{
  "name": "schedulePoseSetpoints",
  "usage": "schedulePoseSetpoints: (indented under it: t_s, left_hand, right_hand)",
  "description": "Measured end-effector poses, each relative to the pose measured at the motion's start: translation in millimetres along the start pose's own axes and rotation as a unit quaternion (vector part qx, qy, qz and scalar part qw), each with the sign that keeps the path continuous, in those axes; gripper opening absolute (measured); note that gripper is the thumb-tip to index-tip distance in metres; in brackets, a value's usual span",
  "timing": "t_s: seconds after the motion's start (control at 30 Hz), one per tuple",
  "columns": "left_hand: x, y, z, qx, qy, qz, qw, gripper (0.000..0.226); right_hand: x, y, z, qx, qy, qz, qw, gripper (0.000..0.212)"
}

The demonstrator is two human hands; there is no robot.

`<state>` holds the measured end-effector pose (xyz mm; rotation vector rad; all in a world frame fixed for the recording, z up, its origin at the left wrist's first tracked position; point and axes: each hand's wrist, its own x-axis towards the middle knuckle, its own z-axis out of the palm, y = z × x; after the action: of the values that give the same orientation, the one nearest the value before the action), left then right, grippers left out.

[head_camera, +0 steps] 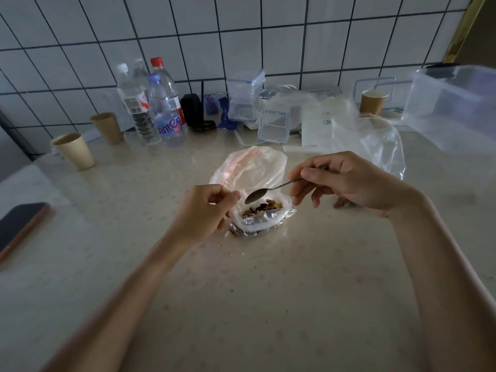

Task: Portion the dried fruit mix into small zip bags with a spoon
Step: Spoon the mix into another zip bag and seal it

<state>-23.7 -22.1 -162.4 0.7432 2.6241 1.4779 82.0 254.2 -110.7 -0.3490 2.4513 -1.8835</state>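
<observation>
Two hands over one portion. Far left, phone (21, 224) flat on counter (268, 291), paper cups (73, 150) behind. Left hand (206, 210) pinching the near-left rim of the small zip bag (257, 218), apparently to hold its mouth open. Dried fruit mix (264, 206) heaped inside, larger plastic bag (249, 167) just behind. Metal spoon (256, 196) hovering above the mix, bowl seemingly empty, handle gripped by right hand (346, 181). Risk ahead: flimsy rim slipping from the pinch and folding shut, scattering fruit across the counter.
</observation>
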Motion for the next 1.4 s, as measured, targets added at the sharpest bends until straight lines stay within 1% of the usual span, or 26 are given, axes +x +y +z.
schedulePoseSetpoints:
  t_s: [0.1, 0.17, 0.27, 0.37, 0.47, 0.53, 0.67, 0.77, 0.83, 0.9, 0.97, 1.07, 1.13, 1.23, 1.33, 1.4]
  left_hand:
    - [-6.0, -10.8, 6.7, -0.019, 0.022, 0.007, 1.0, 0.035]
    - [-8.1, -14.6, 8.3, -0.021, 0.025, 0.013, 0.999, 0.033]
    - [-8.1, -14.4, 7.5, -0.032, 0.016, 0.011, 0.999, 0.032]
    - [-9.1, -14.2, 8.5, -0.043, 0.012, 0.012, 0.999, 0.032]
    - [-8.9, -16.2, 7.8, -0.044, 0.011, 0.02, 0.999, 0.033]
    - [-8.6, -17.5, 6.5, -0.04, 0.011, 0.027, 0.999, 0.033]
    - [-9.1, -19.9, 5.9, -0.005, 0.022, 0.047, 0.999, 0.032]
    - [-10.2, -21.1, 6.0, -0.008, 0.022, 0.054, 0.998, 0.038]
    - [-11.2, -20.3, 5.6, -0.001, 0.027, 0.054, 0.998, 0.047]
    - [-12.6, -17.9, 2.8, -0.013, 0.017, 0.038, 0.999, 0.052]
    - [-12.7, -15.0, -3.3, -0.015, -0.002, 0.013, 1.0, 0.054]
    - [-12.9, -10.7, -13.7, -0.036, -0.022, -0.031, 0.999, 0.057]
    - [-13.8, -8.0, -17.4, -0.034, -0.052, -0.063, 0.996, 0.054]
    - [-16.9, -4.9, -19.0, -0.034, -0.122, -0.105, 0.986, 0.045]
    - [-18.9, -0.1, -24.2, -0.103, -0.18, -0.143, 0.968, 0.039]
    - [-20.5, 2.9, -27.7, -0.144, -0.207, -0.16, 0.955, 0.046]
  right_hand:
    - [3.7, 6.6, -1.6, 0.024, 0.017, -0.007, 1.0, 0.025]
    - [8.2, 10.9, 0.3, 0.064, 0.063, -0.013, 0.996, 0.025]
    - [16.6, 16.5, 6.6, 0.134, 0.157, -0.017, 0.978, 0.024]
    - [27.4, 24.0, 15.7, 0.183, 0.233, 0.018, 0.955, 0.024]
    - [38.2, 30.1, 24.1, 0.183, 0.274, 0.08, 0.941, 0.022]
    - [43.3, 32.5, 28.5, 0.162, 0.276, 0.113, 0.941, 0.022]
    - [50.0, 33.0, 36.4, 0.097, 0.255, 0.17, 0.947, 0.022]
    - [46.7, 29.9, 37.1, 0.006, 0.252, 0.212, 0.944, 0.033]
    - [40.6, 26.9, 34.9, -0.089, 0.267, 0.228, 0.932, 0.041]
    - [32.8, 24.4, 32.4, -0.194, 0.278, 0.237, 0.91, 0.046]
    - [24.5, 22.1, 30.8, -0.241, 0.288, 0.23, 0.898, 0.045]
    - [12.1, 17.2, 32.0, -0.233, 0.281, 0.193, 0.911, 0.029]
    - [5.0, 14.3, 36.4, -0.212, 0.252, 0.178, 0.927, 0.023]
    - [0.3, 14.0, 46.3, -0.184, 0.197, 0.189, 0.944, 0.029]
    - [1.1, 16.1, 57.8, -0.11, 0.148, 0.221, 0.958, 0.033]
    - [2.5, 18.3, 63.2, -0.05, 0.148, 0.23, 0.961, 0.033]
